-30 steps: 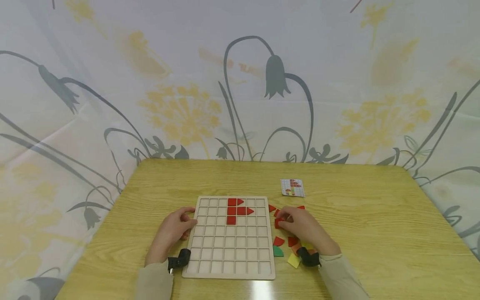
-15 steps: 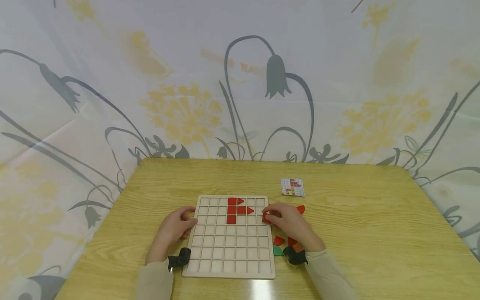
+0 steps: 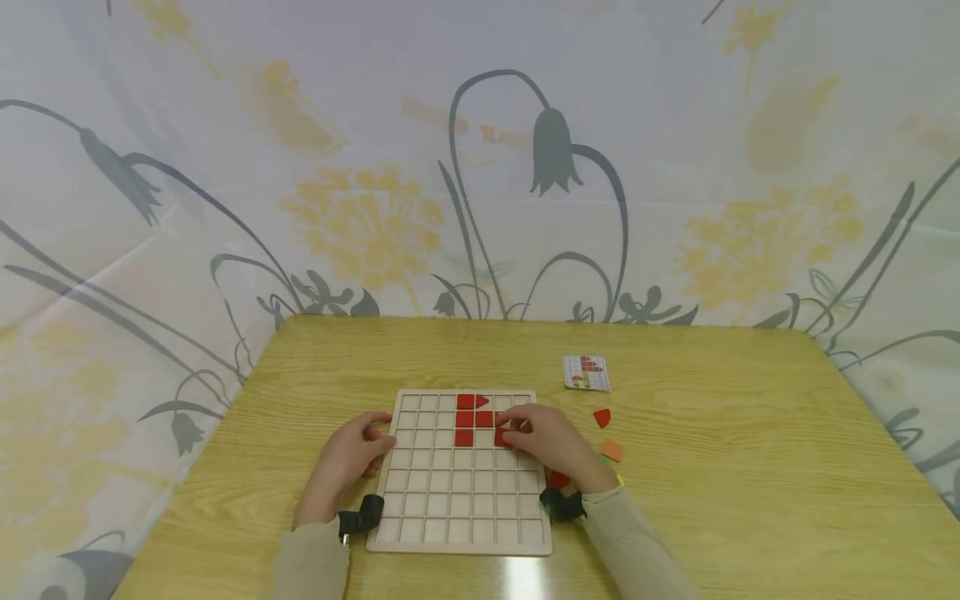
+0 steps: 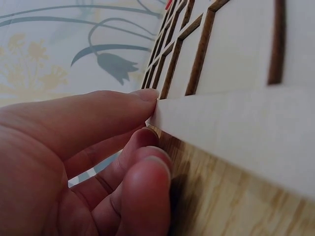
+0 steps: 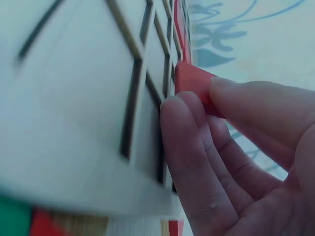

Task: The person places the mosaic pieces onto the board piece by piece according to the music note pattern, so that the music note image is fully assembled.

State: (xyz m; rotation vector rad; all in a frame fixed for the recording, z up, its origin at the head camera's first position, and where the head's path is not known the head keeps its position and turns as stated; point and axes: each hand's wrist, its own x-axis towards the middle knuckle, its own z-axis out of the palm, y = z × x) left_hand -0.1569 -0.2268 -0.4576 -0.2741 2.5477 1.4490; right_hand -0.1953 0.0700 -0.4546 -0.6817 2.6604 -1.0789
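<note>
A pale wooden grid board [image 3: 461,504] lies on the table. Several red tiles [image 3: 464,437] sit in its upper middle cells, squares and a pointed piece among them. My left hand [image 3: 351,454] rests at the board's left edge; in the left wrist view the thumb [image 4: 118,110] touches that edge while the other fingers bend loosely beside it. Over the right part of the board, my right hand [image 3: 551,442] pinches a red square tile [image 5: 194,86] between thumb and fingers. The tile is tilted against the grid in the right wrist view, and the hand partly covers the red pieces behind.
A small pattern card [image 3: 587,372] lies beyond the board to the right. Loose pieces lie right of the board: a red quarter-round [image 3: 602,417], an orange square [image 3: 612,450] and others half hidden by my right arm. A flower-printed curtain [image 3: 480,167] stands behind the table.
My right hand has picked the red square tile from the loose pieces and carried it left over the board. The left hand has stayed at the board's edge.
</note>
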